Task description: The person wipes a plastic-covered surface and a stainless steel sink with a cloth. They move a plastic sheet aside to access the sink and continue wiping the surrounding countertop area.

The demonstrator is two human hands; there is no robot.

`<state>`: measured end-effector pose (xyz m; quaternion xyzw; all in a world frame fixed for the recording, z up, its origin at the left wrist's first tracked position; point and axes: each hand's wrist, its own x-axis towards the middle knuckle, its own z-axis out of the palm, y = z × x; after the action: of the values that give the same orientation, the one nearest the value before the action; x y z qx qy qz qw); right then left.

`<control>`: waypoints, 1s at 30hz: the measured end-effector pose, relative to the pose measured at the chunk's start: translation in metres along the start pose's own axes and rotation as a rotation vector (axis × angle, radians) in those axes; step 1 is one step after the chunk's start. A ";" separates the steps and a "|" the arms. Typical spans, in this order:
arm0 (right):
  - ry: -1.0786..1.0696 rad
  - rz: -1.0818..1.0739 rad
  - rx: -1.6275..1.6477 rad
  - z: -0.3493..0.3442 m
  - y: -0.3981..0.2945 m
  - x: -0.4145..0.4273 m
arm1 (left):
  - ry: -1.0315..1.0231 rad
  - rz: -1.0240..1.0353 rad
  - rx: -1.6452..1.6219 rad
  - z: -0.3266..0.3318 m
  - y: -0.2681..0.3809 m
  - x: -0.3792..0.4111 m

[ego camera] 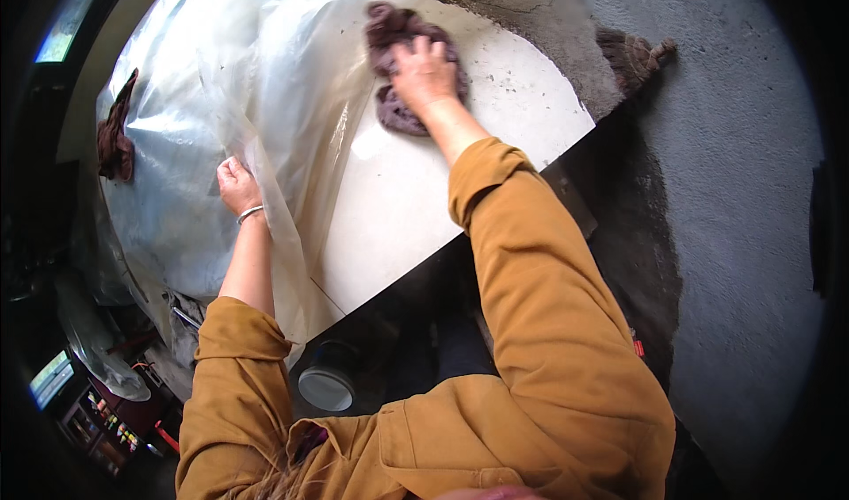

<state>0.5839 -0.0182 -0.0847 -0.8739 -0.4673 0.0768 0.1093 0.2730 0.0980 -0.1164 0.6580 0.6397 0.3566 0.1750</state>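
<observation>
My right hand [424, 75] lies over a bunched dark brown cloth [401, 112], pressing it with spread fingers against a white tabletop [411, 201]. The hand and cloth are slightly blurred. Further left, my left hand [237, 185] is closed on a fold of a clear plastic sheet [285, 95], which is drawn back over the left part of the surface. Part of the sheet hangs along my left forearm, and a bangle circles that wrist. Small dark specks and crumbs dot the white surface right of the cloth.
Another dark brown cloth [117, 135] lies on the sheet at far left. A brown bundle [630, 59] sits by the grey wall [736, 168], on a rough cement ledge [557, 29]. Below the table edge stands a round container [325, 388]. A cabinet with small colourful items [113, 424] is at lower left.
</observation>
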 end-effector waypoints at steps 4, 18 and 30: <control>0.181 0.209 -0.116 -0.016 0.125 -0.017 | 0.010 -0.004 0.025 0.000 -0.002 -0.001; 0.496 0.665 1.345 -0.158 0.167 -0.170 | -0.007 -0.061 0.062 -0.001 0.010 -0.008; 0.072 0.043 -0.121 -0.014 0.048 0.078 | -0.021 0.004 0.017 0.001 0.000 0.000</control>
<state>0.6681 0.0192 -0.0862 -0.8909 -0.4481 0.0190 0.0713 0.2736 0.0983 -0.1172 0.6646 0.6395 0.3445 0.1753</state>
